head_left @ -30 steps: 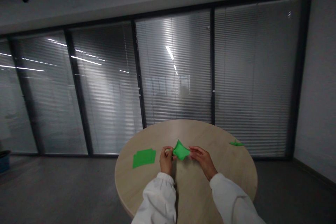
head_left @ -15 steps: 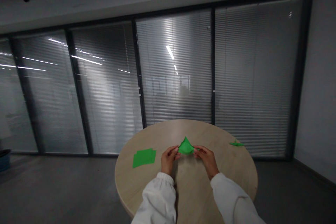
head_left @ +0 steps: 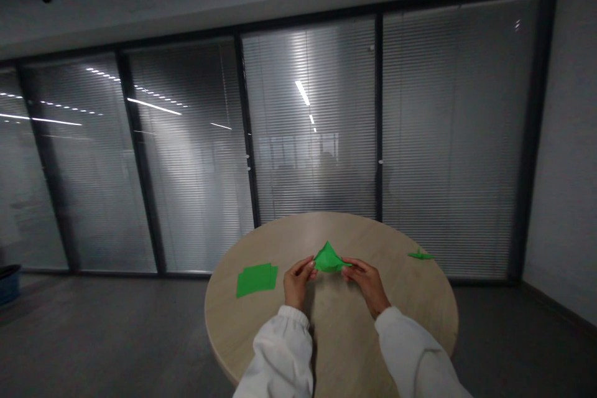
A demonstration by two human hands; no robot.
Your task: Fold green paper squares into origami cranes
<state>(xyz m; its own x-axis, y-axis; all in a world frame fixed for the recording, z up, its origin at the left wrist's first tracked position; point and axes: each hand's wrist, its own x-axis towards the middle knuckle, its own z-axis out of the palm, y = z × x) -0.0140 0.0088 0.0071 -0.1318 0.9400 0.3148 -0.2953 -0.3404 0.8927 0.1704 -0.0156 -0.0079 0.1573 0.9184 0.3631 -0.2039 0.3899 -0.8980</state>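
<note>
As left hand [head_left: 296, 284] and right hand [head_left: 369, 284] pinch it, green paper [head_left: 328, 259] peaks.

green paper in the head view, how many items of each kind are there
partly folded piece, held by left hand and right hand: 1
stack of flat sheets (sheets in it too blurred to count): 1
small folded figure: 1
total: 3
</note>
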